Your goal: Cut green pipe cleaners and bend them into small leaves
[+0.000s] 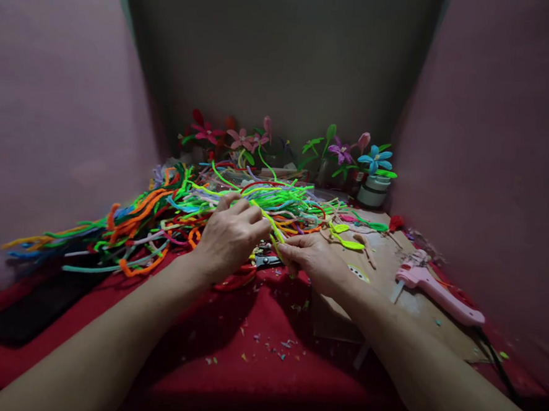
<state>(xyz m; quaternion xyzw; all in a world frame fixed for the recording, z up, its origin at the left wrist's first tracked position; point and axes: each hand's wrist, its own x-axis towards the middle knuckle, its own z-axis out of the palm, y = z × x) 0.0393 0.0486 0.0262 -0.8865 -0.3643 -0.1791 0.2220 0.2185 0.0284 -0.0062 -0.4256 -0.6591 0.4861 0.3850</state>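
Between my hands runs a yellow-green pipe cleaner (pixel 270 220), bent or doubled near its upper end. My left hand (pixel 236 231) has its fingers curled round the upper part. With thumb and fingertips, my right hand (pixel 312 256) pinches the lower part. Just behind both hands lies a heap of loose pipe cleaners (pixel 275 197) in green, orange, purple and other colours. A dark-handled metal tool (pixel 268 261) shows partly below and between the hands; its kind is hard to make out. Yellow-green leaf shapes (pixel 346 242) lie to the right of the heap.
A pink glue gun (pixel 441 295) rests on the cardboard (pixel 391 268) at right. Pipe-cleaner flowers (pixel 340 150) stand along the back, one blue flower in a white jar (pixel 373 192). At left is a flat black object (pixel 35 312). Scraps litter the red cloth (pixel 227 376).
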